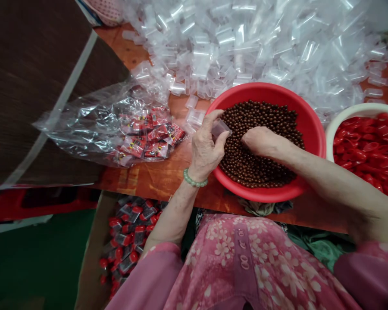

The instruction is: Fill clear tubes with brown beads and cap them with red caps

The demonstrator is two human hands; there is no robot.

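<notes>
Between the thumb and fingers of my left hand [207, 146] is a small clear plastic tube [221, 128], held tilted over the left rim of a red basin [268, 88]. The basin is filled with small round brown balls [261, 112]. My right hand [258, 141] reaches into the balls near the middle, its fingers curled and pointing down. The fingertips are hidden, so I cannot make out what they hold.
Many clear tubes [239, 43] are heaped behind the basin. A white tub [331, 129] of red caps [365, 150] stands at right. Left lies a clear bag [84, 125] with red packets [148, 133]. Below, a cardboard box [90, 254] holds red-capped containers [129, 237].
</notes>
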